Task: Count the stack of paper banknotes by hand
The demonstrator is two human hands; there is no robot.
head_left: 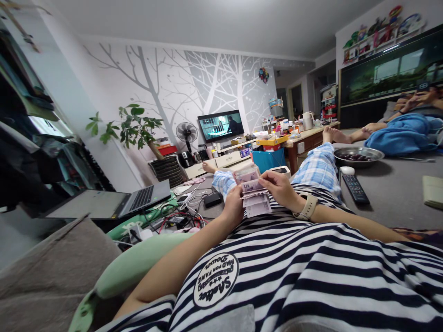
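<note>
I lie back in a striped shirt and checked trousers. Both hands hold a stack of banknotes (252, 193) over my stomach. My left hand (233, 206) grips the stack from the left side, fingers curled round it. My right hand (281, 186), with a pale watch on the wrist, pinches the upper notes from the right. Some notes fan out at the bottom.
An open laptop (114, 203) and tangled cables (176, 216) lie to my left by a green cushion (138, 263). A remote control (355, 188) and a metal bowl (359, 154) sit to my right. Another person (398, 129) lies at the far right. A television (220, 125) plays ahead.
</note>
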